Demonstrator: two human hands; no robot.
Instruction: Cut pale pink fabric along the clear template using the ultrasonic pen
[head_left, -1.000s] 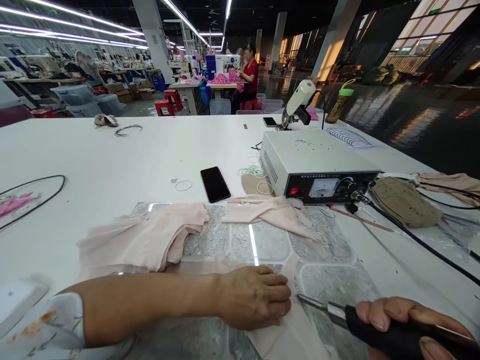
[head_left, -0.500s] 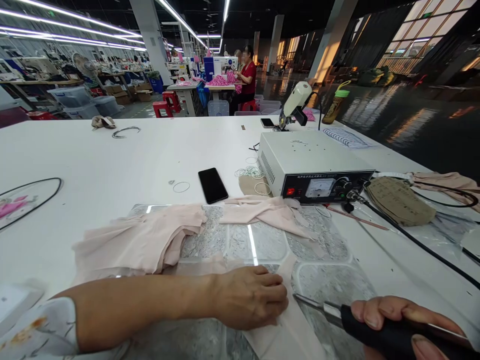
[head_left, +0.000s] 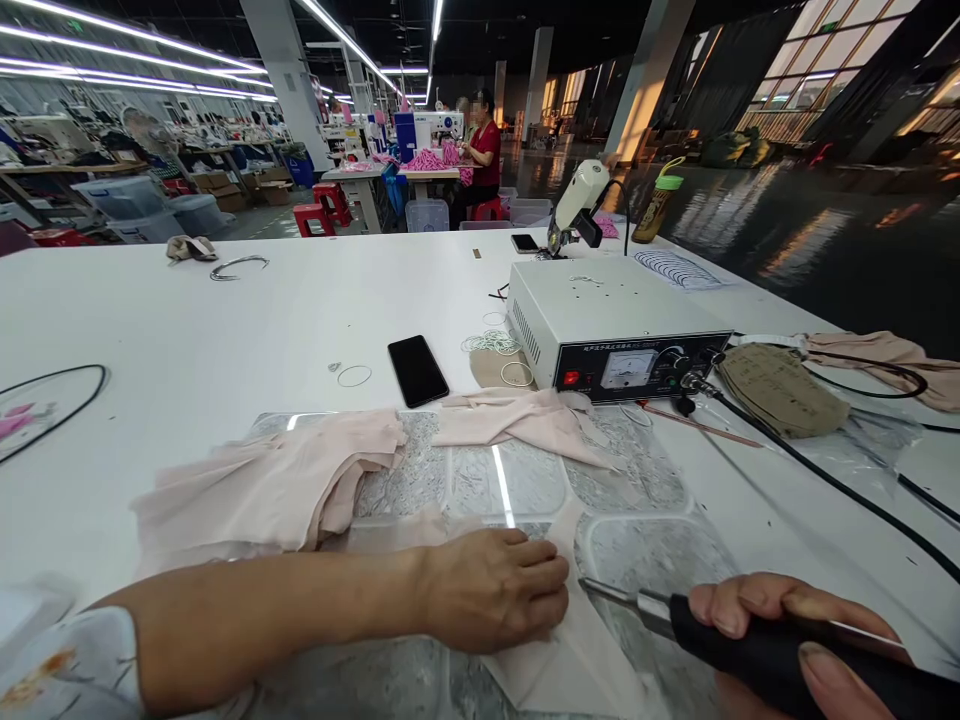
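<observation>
My left hand [head_left: 499,590] is closed, knuckles up, pressing on a thin pale pink fabric piece [head_left: 592,655]; its fingertips are hidden. In my right hand [head_left: 787,630], at the lower right, is an ultrasonic cutter [head_left: 750,640] with a black handle and a narrow metal tip. That tip points left, at the fabric's right edge, close to my left knuckles; whether it touches cannot be made out. Under the fabric lies a clear, grey-patterned mat [head_left: 637,560]. A layered stack of pale pink fabric [head_left: 277,485] lies beyond my left forearm, and more loose pink pieces [head_left: 517,420] lie at the mat's far edge.
A control box [head_left: 630,320] with a dial and a black cable [head_left: 825,485] stands behind the mat on the white table [head_left: 315,320]. Nearby are a black phone [head_left: 418,370], thin rings [head_left: 491,342], a khaki fabric stack [head_left: 784,390] and a bottle [head_left: 658,207]. A co-worker [head_left: 480,150] sits far back.
The view has turned slightly, so the whole scene sits a little further left. My hands, the cutter and the fabric keep nearly the same positions relative to one another.
</observation>
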